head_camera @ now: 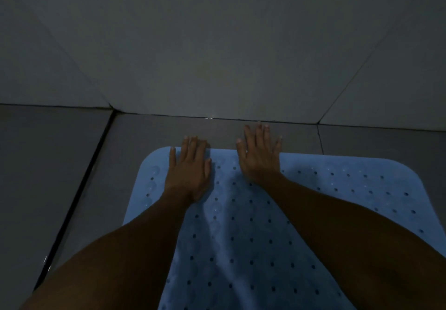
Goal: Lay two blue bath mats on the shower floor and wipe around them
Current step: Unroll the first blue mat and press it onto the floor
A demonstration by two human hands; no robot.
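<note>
A light blue bath mat (241,225) with rows of small holes lies flat on the grey tiled shower floor (144,140). Its far edge runs close to the wall. My left hand (190,172) presses flat on the mat near its far left corner, fingers straight and reaching over the edge. My right hand (259,155) lies flat with spread fingers across the mat's far edge, fingertips on the floor tile. Only one mat is in view.
A grey tiled wall (217,56) rises just beyond the mat. A dark grout line or channel (79,189) runs diagonally along the floor to the left. Bare floor tiles lie to the left and at the far right (386,140).
</note>
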